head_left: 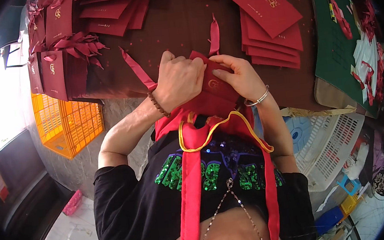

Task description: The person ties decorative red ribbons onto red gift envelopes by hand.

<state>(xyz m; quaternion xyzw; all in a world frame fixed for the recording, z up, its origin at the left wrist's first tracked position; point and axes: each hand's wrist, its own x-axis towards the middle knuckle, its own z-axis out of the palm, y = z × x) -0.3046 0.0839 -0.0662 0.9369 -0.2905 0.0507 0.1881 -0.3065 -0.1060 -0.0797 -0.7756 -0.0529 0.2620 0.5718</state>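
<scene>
Close to my body, at the near edge of the brown-covered table, both hands work on a dark red paper pouch (215, 84) with a gold emblem. My left hand (179, 77) is closed like a fist at the pouch's left side, its fingertips mostly hidden. My right hand (239, 74) pinches the right upper edge between thumb and fingers. A dark red ribbon (137, 69) slants out from beside my left wrist. Another ribbon end (214, 34) sticks up beyond the pouch, above my right fingers. Whether the two ends belong to one ribbon is hidden.
At the right lies a fanned stack of red pouches (267, 13). Ribboned pouches (60, 72) stand in bundles at the left, with more flat pouches (110, 10) behind. A green mat (336, 62) covers the table's right end. Below are an orange crate (69, 122) and a white basket (328, 146).
</scene>
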